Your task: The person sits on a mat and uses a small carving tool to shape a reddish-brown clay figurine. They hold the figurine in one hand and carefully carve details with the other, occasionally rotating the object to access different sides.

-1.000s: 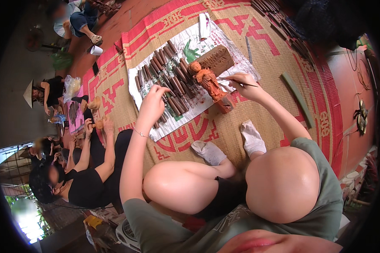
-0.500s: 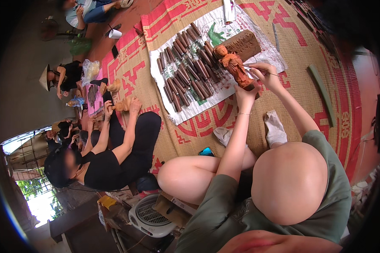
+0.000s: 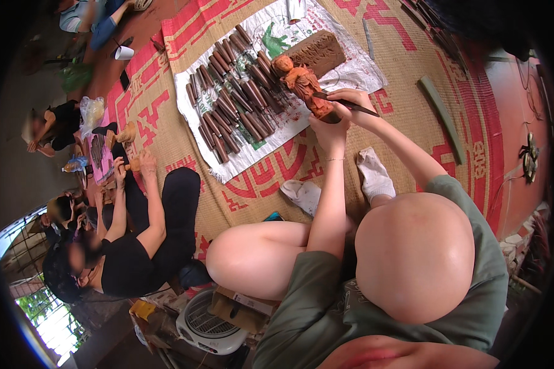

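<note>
A reddish-brown carved wooden figurine (image 3: 303, 85) leans away from me above the white sheet, tilted toward the far left. My left hand (image 3: 330, 133) is wrapped round its base, which the fingers partly hide. In my right hand (image 3: 353, 103) is a slim, dark-handled tool (image 3: 364, 111), pinched between the fingers. Its front end meets the lower robe of the figurine, or lies just over it; the exact kind of tip is too small to tell. Left of the figurine, rows of brown-handled carving tools (image 3: 228, 101) lie on the white sheet (image 3: 197, 126).
Behind the figurine lies a brown carved block (image 3: 317, 54). A patterned straw mat (image 3: 246, 206) spreads beneath, with a green strip (image 3: 442, 120) at right. On the left a co-worker in black (image 3: 129, 258) handles a pale wooden piece. A white fan (image 3: 206, 323) stands at lower left.
The whole view has shifted, so the scene sits farther left. My right hand's tool has turned and its dark handle now shows clearly against the figurine. My left hand keeps its grip.
</note>
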`<move>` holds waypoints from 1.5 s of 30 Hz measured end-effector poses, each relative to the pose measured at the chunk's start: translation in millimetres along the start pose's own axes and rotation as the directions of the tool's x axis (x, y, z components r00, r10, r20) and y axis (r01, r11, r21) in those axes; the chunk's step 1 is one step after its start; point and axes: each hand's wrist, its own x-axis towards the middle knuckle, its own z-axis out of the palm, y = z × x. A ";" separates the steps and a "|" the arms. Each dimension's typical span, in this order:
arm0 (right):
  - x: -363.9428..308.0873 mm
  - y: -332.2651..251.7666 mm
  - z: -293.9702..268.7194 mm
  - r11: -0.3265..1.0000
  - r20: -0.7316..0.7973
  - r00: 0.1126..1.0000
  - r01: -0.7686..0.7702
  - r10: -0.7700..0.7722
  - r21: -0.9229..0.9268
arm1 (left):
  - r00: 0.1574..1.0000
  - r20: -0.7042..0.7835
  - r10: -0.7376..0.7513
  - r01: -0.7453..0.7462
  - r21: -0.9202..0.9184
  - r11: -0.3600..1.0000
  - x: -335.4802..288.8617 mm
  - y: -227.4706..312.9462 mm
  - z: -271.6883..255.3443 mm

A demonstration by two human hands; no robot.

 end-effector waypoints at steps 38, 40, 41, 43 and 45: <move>-5.1 -4.1 12.0 0.957 0.267 0.963 0.115 -0.041 -0.268 | 1.000 -0.002 -0.028 0.028 0.229 0.973 -0.2 -9.8 -1.7; -4.9 -6.3 3.4 0.961 0.343 0.939 0.094 0.001 -0.260 | 0.999 0.020 -0.025 0.022 0.144 0.989 -4.1 -0.4 -6.1; -1.9 -11.1 -3.0 0.966 0.381 0.924 0.070 0.030 -0.248 | 0.999 0.031 -0.021 0.018 0.101 0.995 -4.6 7.1 -8.8; 2.5 -14.5 -5.6 0.970 0.384 0.923 0.076 0.020 -0.233 | 1.000 -0.012 -0.023 0.025 0.220 0.975 -5.3 7.1 -7.5; 12.1 -12.3 -0.8 0.964 0.313 0.948 0.135 -0.058 -0.228 | 0.998 -0.014 -0.060 0.061 0.242 0.968 -6.9 6.4 -6.6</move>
